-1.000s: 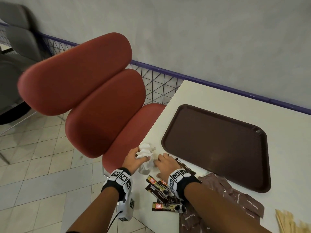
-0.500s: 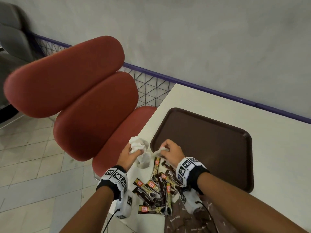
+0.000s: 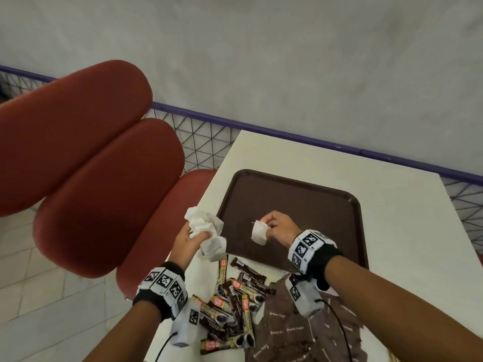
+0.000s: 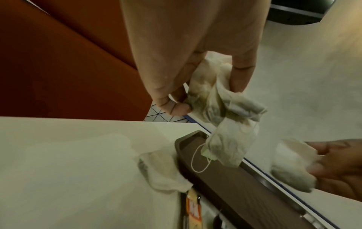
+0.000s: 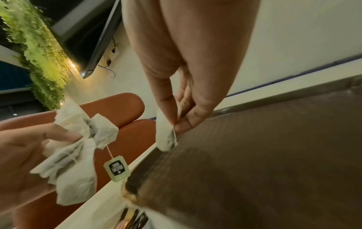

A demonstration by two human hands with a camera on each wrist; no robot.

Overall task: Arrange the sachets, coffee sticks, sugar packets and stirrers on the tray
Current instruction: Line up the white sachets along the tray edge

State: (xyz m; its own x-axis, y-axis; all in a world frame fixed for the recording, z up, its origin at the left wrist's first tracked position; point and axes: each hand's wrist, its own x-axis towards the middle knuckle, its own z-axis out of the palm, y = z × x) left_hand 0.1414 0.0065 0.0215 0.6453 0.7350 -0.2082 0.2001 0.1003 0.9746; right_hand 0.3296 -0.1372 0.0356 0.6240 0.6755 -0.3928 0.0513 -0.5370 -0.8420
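My left hand (image 3: 197, 235) grips a bunch of white tea sachets (image 3: 202, 226) above the table's left edge, beside the tray's near-left corner. One sachet (image 4: 229, 147) dangles from the bunch by its string. My right hand (image 3: 266, 226) pinches a single sachet (image 3: 258, 232) between thumb and fingers, just above the near-left part of the brown tray (image 3: 300, 194). Another sachet (image 4: 162, 170) lies on the table against the tray rim (image 4: 215, 178). Coffee sticks (image 3: 235, 296) lie in a loose pile near the front edge. Brown sugar packets (image 3: 300, 333) lie right of them.
A red padded chair (image 3: 99, 178) stands close against the table's left side. The white table (image 3: 392, 205) ends at a purple rail with wire mesh (image 3: 203, 134) at the back. Cables run from the wrist cameras over the packets.
Both hands have risen off the table. My right hand has carried one sachet rightwards over the tray, while the left has lifted the bunch higher.
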